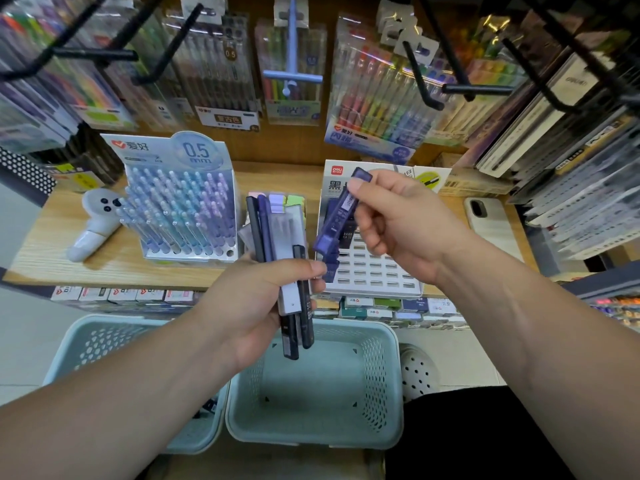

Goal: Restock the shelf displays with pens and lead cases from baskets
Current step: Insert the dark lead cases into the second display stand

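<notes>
Sitting nearest: left basket [79, 327] and right basket [377, 382], teal, side by side below the shelf [45, 251] edge. Left hand [256, 306] is above them, fingers curled round a bundle of pens and lead cases [287, 237], roughly upright. Right hand [391, 223] is higher, thumb and fingers pinching one purple lead case [337, 220], tilted, over the slotted lead-case display [377, 271] on the shelf. Pen display [180, 202] stands left of it. Phone [491, 223] lies far right. Pen packs [377, 98] hang behind.

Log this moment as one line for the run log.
left hand: grips pens and cases | right hand: pinches lead case over display | basket: below hands
</notes>
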Action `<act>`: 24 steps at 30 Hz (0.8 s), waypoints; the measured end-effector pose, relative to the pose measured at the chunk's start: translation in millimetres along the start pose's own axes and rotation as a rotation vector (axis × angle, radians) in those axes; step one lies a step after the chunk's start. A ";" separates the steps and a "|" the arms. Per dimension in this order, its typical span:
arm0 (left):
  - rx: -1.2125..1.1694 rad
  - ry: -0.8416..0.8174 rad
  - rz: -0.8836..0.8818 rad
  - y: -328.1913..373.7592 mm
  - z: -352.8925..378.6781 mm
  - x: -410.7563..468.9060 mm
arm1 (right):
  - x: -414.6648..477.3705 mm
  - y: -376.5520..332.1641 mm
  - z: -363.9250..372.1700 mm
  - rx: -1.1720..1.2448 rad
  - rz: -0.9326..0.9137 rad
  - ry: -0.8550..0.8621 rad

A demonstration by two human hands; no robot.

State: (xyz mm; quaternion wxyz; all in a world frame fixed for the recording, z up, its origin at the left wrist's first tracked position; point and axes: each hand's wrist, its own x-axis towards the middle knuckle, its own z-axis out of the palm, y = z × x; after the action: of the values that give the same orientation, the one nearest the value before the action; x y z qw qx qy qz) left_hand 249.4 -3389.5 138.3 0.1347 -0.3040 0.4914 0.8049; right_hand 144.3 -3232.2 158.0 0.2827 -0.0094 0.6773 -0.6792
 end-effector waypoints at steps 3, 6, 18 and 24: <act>-0.057 0.004 0.002 1.0 3.2 0.3 | -7.1 -0.3 -5.1 -0.026 0.055 -0.067; -0.063 0.009 0.008 3.9 5.3 4.0 | -14.6 2.8 -7.3 -0.076 0.112 -0.185; -0.026 0.068 -0.024 -1.5 7.8 11.9 | -2.1 21.8 -32.1 -0.150 0.147 -0.029; 0.003 0.044 -0.035 0.3 8.0 14.9 | 10.5 30.1 -64.2 -0.213 0.205 0.079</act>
State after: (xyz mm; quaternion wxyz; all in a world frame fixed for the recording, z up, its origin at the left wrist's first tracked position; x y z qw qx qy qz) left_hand 234.8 -3383.8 132.0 0.1385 -0.3303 0.4900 0.7947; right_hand 121.2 -3175.3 121.0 0.3212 0.0566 0.7535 -0.5709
